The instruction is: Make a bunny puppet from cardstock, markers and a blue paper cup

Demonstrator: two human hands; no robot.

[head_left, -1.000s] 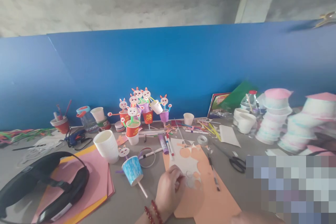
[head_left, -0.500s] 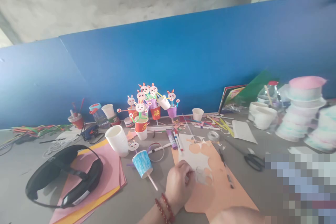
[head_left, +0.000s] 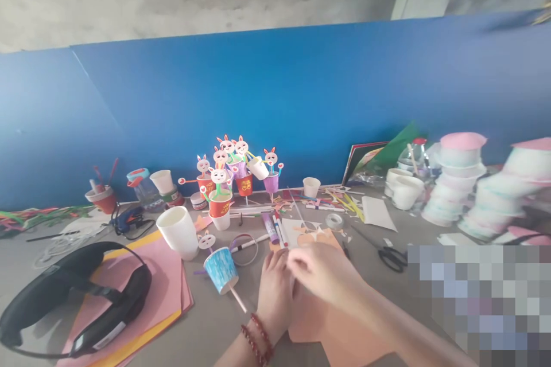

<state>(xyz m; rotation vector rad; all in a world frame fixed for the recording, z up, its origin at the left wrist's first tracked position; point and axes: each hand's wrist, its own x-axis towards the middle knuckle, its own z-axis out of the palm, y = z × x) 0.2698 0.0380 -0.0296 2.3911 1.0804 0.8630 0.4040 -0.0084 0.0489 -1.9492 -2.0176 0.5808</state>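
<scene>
My left hand (head_left: 274, 289), with a red bead bracelet (head_left: 258, 339) at the wrist, rests at the left edge of the orange paper (head_left: 321, 327), its fingers curled. Against it, my right hand (head_left: 322, 270) is closed with its fingertips meeting the left fingers. Whatever the two hands hold between them is hidden. Beyond them lies white paper (head_left: 295, 230) with cut edges. Left of my hands, a blue-coloured paper cup (head_left: 221, 269) leans on its side with a straw (head_left: 239, 300) sticking out and a small white drawn face (head_left: 207, 242) at its other end.
Rabbit figures in red paper cups (head_left: 220, 206) stand at the back. A white cup (head_left: 178, 231) and a black headset (head_left: 116, 298) sit on the left. A purple glue stick (head_left: 270, 228), tape roll (head_left: 334, 221), scissors (head_left: 391, 260) and stacked cups (head_left: 458, 183) are around the right side.
My right hand has come in from the lower right over the orange paper to meet my left hand. The view has shifted, so the table things appear farther left.
</scene>
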